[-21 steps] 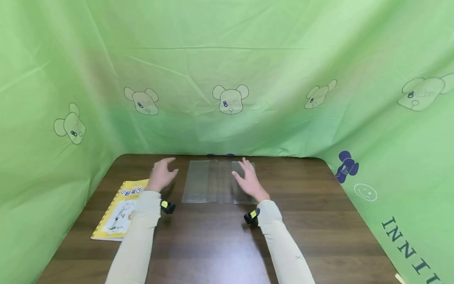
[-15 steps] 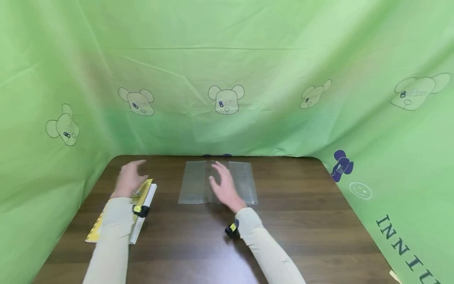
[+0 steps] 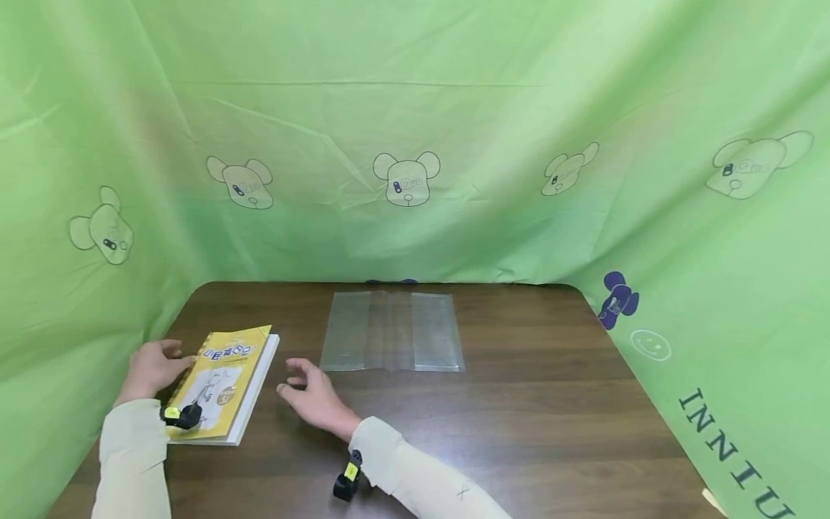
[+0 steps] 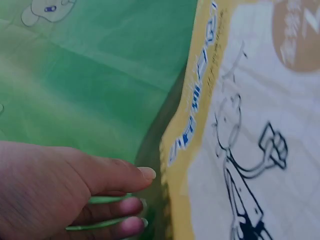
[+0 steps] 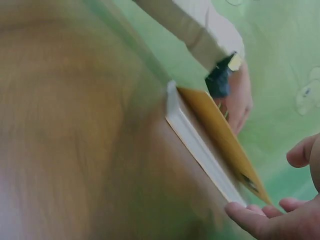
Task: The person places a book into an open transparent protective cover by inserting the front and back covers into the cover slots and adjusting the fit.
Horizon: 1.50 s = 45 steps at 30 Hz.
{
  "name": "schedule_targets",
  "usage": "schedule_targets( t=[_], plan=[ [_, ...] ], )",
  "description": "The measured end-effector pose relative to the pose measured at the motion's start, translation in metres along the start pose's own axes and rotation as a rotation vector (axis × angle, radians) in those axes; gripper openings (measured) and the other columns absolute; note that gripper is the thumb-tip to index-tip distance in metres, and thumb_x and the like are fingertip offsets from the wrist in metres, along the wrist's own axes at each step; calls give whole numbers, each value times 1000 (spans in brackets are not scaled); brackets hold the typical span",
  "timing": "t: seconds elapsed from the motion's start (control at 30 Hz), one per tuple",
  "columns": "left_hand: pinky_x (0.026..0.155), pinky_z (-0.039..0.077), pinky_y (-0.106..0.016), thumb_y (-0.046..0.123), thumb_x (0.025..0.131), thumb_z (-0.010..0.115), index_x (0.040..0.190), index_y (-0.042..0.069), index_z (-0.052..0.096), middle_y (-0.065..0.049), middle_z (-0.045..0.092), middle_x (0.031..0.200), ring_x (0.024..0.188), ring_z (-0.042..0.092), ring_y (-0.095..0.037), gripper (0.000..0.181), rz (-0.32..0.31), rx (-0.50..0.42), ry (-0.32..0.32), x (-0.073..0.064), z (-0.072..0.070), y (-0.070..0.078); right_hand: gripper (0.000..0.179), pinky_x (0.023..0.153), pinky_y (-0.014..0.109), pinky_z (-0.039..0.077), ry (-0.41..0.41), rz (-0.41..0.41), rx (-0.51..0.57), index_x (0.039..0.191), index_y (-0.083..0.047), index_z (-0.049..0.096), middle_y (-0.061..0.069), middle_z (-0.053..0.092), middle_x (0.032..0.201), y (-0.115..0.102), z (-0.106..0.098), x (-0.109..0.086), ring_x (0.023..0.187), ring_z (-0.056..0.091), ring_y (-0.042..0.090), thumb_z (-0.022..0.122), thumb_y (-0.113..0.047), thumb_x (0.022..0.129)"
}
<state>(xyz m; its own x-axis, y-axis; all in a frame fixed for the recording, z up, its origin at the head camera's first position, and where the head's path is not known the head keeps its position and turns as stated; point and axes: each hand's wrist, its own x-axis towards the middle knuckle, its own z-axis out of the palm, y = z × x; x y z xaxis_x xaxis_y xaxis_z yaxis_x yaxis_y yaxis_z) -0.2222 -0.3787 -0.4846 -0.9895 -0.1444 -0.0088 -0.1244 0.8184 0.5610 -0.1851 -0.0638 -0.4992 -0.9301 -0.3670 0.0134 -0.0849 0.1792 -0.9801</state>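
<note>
A yellow paperback book (image 3: 241, 371) with a line-drawn figure lies on the left of the table, its front cover lifted slightly off the white pages along the right side. My left hand (image 3: 150, 369) is at the book's left edge, its loosely bent fingers beside the spine. In the left wrist view the thumb (image 4: 125, 176) sits just short of that edge. To the right of the book, my right hand (image 3: 318, 400) hovers with relaxed, parted fingers and holds nothing. A clear plastic book cover (image 3: 390, 335) lies spread flat behind and right of my right hand.
The dark wood-grain table (image 3: 519, 404) has rounded far corners. Green cloth (image 3: 415, 238) printed with bear heads hangs behind it and along both sides. A small pale object (image 3: 713, 501) shows at the right front edge.
Both hands have moved left and toward the body. The left has passed over the book to its far-left edge; the right has left the plastic cover and come near the book's right side.
</note>
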Motion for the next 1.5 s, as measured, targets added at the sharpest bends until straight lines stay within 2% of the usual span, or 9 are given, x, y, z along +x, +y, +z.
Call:
schedule_targets(
  t=[0.1, 0.2, 0.33, 0.5, 0.7, 0.87, 1.13, 1.33, 1.5],
  plan=[
    [87, 51, -61, 23, 97, 62, 129, -26, 47, -43, 58, 122, 110, 55, -58, 61, -67, -13, -46, 2, 3, -4, 53, 80, 26, 60, -16, 93, 143, 142, 4, 51, 18, 58, 138, 3, 16, 1, 111, 67, 22, 68, -7, 93],
    [85, 53, -57, 27, 99, 60, 129, -24, 49, -43, 58, 123, 108, 59, -56, 60, -128, -54, -41, 3, 6, -6, 55, 83, 35, 62, -25, 168, 278, 143, 7, 47, 18, 56, 136, 5, 29, 3, 109, 67, 23, 67, -2, 92],
    [75, 60, -41, 23, 99, 61, 128, -26, 48, -42, 61, 115, 86, 71, -33, 59, -192, -231, -64, 5, 7, -8, 52, 87, 44, 61, -22, 221, 413, 140, 10, 48, 17, 59, 129, 5, 44, 8, 109, 68, 26, 65, 4, 91],
    [64, 59, -25, 19, 98, 63, 131, -28, 45, -25, 71, 97, 73, 66, -7, 60, -231, -360, -101, 6, 3, -9, 45, 87, 45, 61, 6, 247, 455, 133, 7, 55, 12, 67, 115, 0, 59, 17, 100, 70, 23, 66, 6, 89],
    [65, 59, -25, 15, 96, 66, 135, -24, 47, -15, 73, 96, 74, 66, -5, 58, -261, -406, -104, 1, 3, -10, 51, 85, 44, 62, 117, 287, 520, 133, 13, 52, 17, 65, 118, -6, 70, 18, 99, 71, 29, 64, 14, 83],
    [62, 55, -26, 15, 96, 65, 134, -21, 49, -2, 71, 85, 71, 63, -7, 54, -267, -396, -92, 2, 5, -6, 53, 88, 44, 60, 152, 310, 539, 132, 18, 49, 21, 65, 116, -9, 70, 22, 102, 70, 33, 65, 15, 82],
    [64, 50, -28, 18, 99, 59, 133, -23, 48, -35, 64, 110, 82, 61, -19, 54, -276, -286, -132, 6, 3, -2, 42, 92, 37, 58, 60, 310, 418, 123, 8, 61, 9, 71, 101, -8, 69, 25, 94, 70, 19, 68, 12, 81],
    [69, 48, -28, 23, 103, 52, 137, -23, 43, -41, 55, 124, 98, 59, -34, 58, -255, -261, -154, 7, 4, 0, 49, 91, 31, 57, 47, 275, 429, 131, 7, 60, 8, 71, 105, -7, 72, 25, 97, 69, 18, 64, 16, 83],
    [74, 46, -32, 25, 104, 48, 139, -24, 40, -45, 47, 133, 108, 55, -44, 60, -254, -272, -148, 5, 6, 0, 52, 85, 31, 60, 75, 254, 490, 132, 6, 60, 10, 60, 107, -4, 74, 25, 94, 66, 18, 63, 18, 82]
  ],
)
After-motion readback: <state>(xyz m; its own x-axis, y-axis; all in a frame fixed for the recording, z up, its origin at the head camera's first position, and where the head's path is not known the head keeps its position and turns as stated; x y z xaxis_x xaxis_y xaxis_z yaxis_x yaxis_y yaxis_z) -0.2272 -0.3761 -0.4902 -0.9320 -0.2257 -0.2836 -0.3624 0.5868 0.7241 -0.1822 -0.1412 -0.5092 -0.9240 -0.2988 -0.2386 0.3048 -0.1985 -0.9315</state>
